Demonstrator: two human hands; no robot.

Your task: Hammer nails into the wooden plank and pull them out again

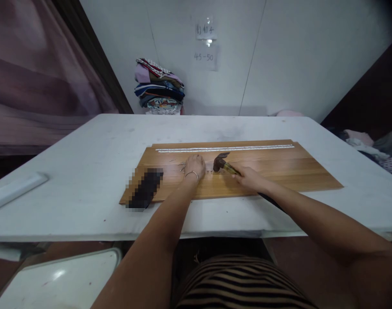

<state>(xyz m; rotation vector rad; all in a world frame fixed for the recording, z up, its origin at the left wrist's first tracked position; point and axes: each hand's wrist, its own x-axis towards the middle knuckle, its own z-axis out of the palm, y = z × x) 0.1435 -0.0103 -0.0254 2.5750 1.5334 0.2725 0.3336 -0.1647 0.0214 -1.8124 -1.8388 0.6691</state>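
Note:
My right hand (249,178) is wrapped round the handle of a claw hammer (219,163). The hammer's dark head is low over a wood-grain board (286,169), just right of my left hand; whether it touches the board I cannot tell. My left hand (195,165), with a bracelet at the wrist, rests on the board with fingers curled and closed. What its fingertips hold, if anything, is hidden. Several loose nails (182,166) lie at its left side. Between the hand and the hammer, a few small dark nail heads (210,171) show on the board.
White measuring strips (224,149) run along the board's far edge. A dark pixelated object (145,188) lies on its left end. The board is on a white table (86,171), with a white roll (17,189) at left and folded clothes (160,86) behind. A white stool (61,279) stands below.

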